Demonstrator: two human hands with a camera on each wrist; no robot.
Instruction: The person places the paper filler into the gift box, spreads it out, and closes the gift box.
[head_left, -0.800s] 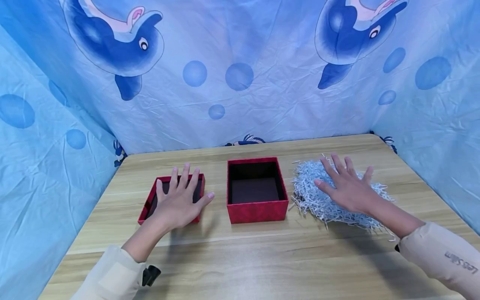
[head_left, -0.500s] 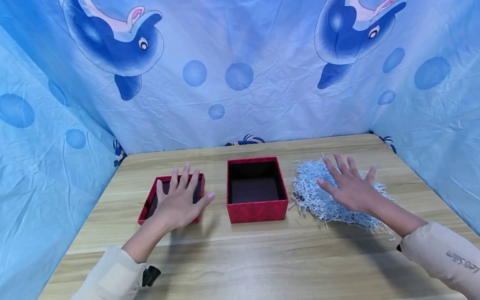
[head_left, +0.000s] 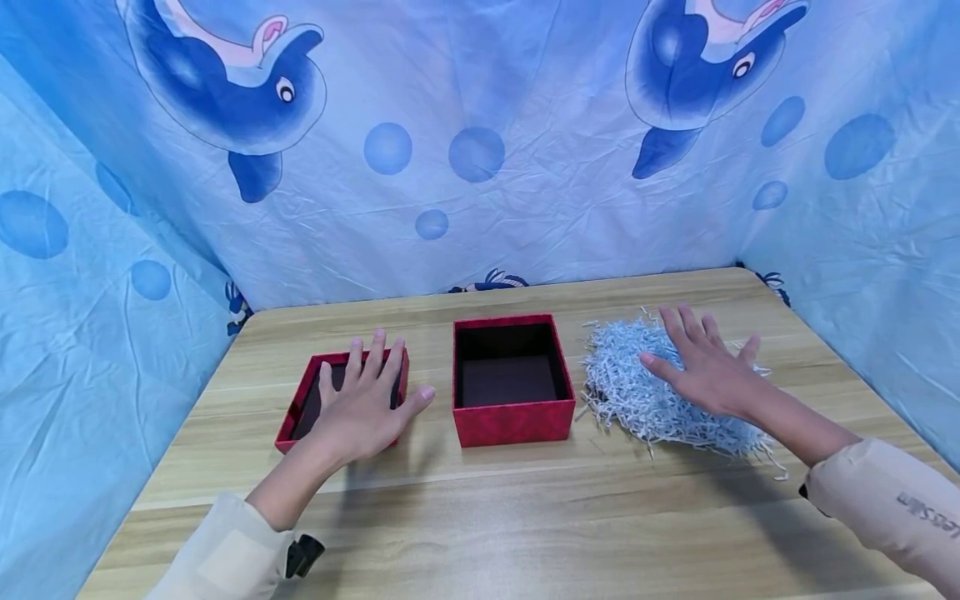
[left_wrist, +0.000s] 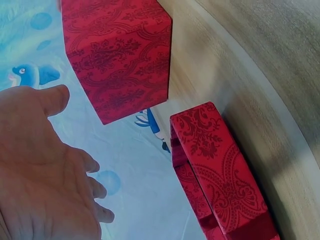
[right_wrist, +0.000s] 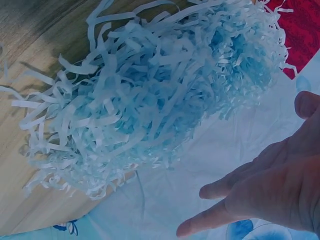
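Note:
My left hand (head_left: 362, 408), fingers spread, hovers over a shallow red box lid (head_left: 306, 385) that lies with its dark inside up. In the left wrist view the palm (left_wrist: 45, 170) stands apart from the patterned lid (left_wrist: 220, 170). A deeper red box (head_left: 514, 423), open at the top with a dark interior, stands between my hands. My right hand (head_left: 712, 375) spreads its fingers above a heap of pale blue shredded paper (head_left: 626, 383), covering part of it. Seen from the right wrist, that hand (right_wrist: 280, 185) is apart from the shredded paper (right_wrist: 150, 90). Both hands hold nothing.
The wooden table (head_left: 480, 517) carries all of these things. Behind it and along both sides hangs a blue cloth (head_left: 540, 225) printed with dolphins and bubbles. Loose paper strands stick out around the heap's edge.
My right hand has shifted slightly to the right over the shredded paper. The left hand has moved a little to the right. The box, lid and paper stay in place.

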